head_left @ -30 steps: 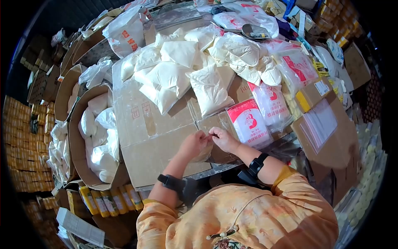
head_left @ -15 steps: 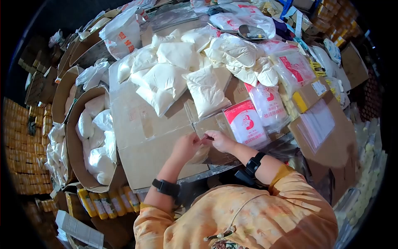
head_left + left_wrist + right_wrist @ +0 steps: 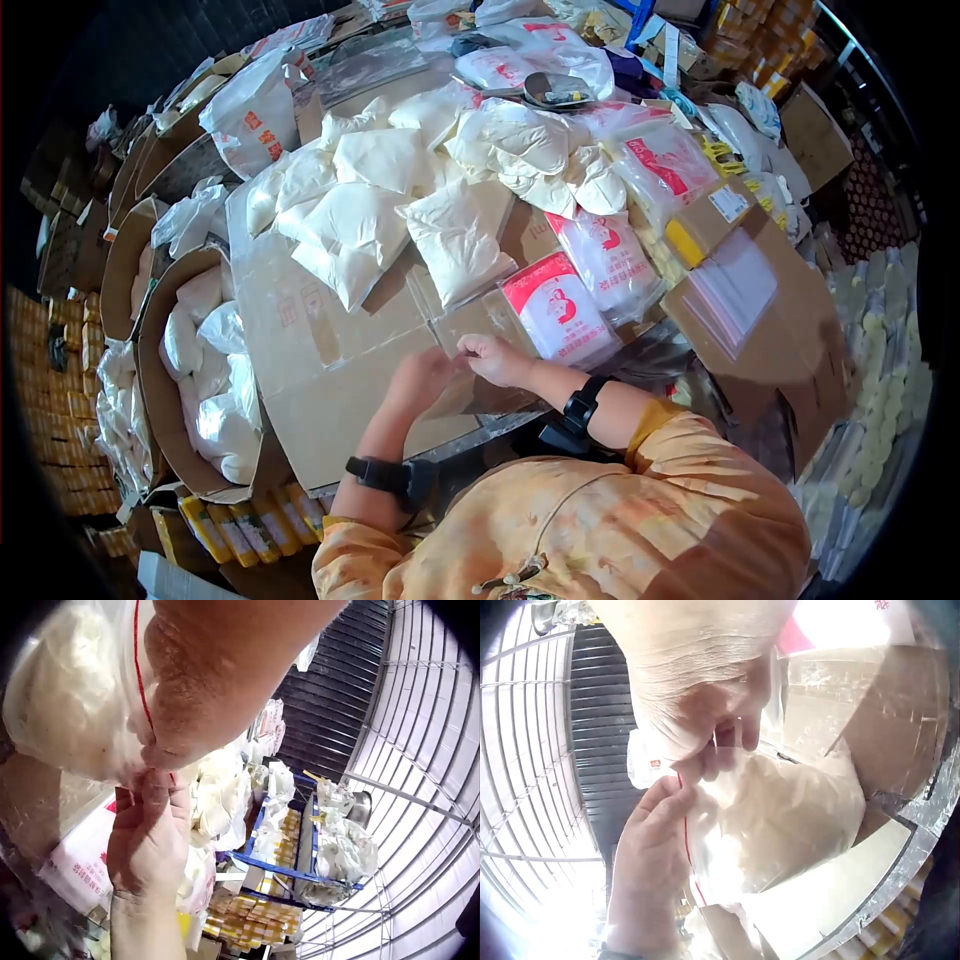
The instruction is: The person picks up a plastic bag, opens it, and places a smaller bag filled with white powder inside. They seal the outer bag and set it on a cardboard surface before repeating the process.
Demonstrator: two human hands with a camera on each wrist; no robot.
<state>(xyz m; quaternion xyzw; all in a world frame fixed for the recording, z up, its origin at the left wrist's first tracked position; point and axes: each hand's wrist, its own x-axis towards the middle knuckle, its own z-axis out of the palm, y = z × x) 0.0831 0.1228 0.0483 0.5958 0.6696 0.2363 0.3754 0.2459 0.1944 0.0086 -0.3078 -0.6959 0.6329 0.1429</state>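
A clear bag of pale powder (image 3: 64, 697) with a red line along its top edge hangs below both hands in the left wrist view; the same bag (image 3: 787, 817) shows in the right wrist view. My left hand (image 3: 422, 380) pinches that edge, with its fingers (image 3: 671, 802) visible in the right wrist view. Close against it, my right hand (image 3: 497, 361) pinches the edge too, fingertips nearly touching the left ones. From the head view the held bag is mostly hidden under the hands. Flat cardboard (image 3: 340, 400) lies beneath.
Filled pale bags (image 3: 365, 235) are piled beyond the hands. Red-and-white printed packs (image 3: 563, 310) lie to the right, beside a small carton (image 3: 708, 225). At the left stands a cardboard box (image 3: 160, 420) of filled bags. A dark scoop (image 3: 558, 90) rests at the back.
The head view has shifted, so the table scene sits further left and lower. Both hands remain together at about the same place over the cardboard, with small finger movements.
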